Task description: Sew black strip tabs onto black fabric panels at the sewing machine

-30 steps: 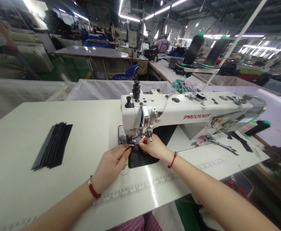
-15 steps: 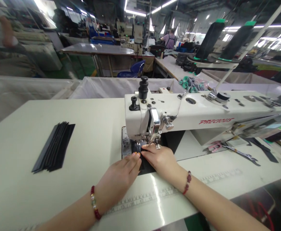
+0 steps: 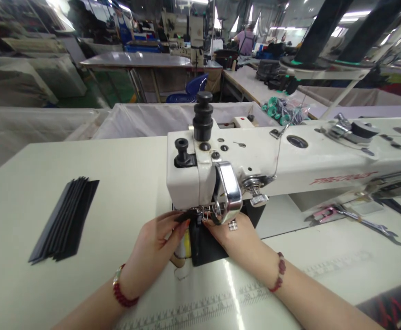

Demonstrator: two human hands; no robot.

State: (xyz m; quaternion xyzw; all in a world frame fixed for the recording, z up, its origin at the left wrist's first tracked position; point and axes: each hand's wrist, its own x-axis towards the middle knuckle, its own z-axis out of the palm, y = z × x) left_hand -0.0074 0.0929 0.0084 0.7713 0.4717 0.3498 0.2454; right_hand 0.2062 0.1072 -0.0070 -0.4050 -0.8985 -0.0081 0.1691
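Both hands work at the needle area of a white sewing machine (image 3: 186, 178). My left hand (image 3: 159, 243) pinches a thin black strip (image 3: 188, 215) just left of the presser foot (image 3: 200, 213). From the other side, my right hand (image 3: 239, 238) has its thumb against the black material by the foot; a shiny metal lever (image 3: 233, 185) hides part of its fingers. Below the fingers lies a flat black piece (image 3: 209, 245) on the machine bed. Beside it, under my left hand, an opening shows something yellow (image 3: 187, 244).
A stack of black strips (image 3: 66, 220) lies on the left of the white tabletop (image 3: 124, 178). To the right are pink-handled scissors (image 3: 324, 214) and a wrench (image 3: 372, 222). Behind stand a lined bin (image 3: 134, 121), a blue chair (image 3: 195, 87) and a person (image 3: 245, 41) farther off.
My left hand has gone from lying flat near the foot to pinching a lifted black strip, moving slightly left. The yellow spot now shows. My right hand stays by the foot. The view has moved closer.
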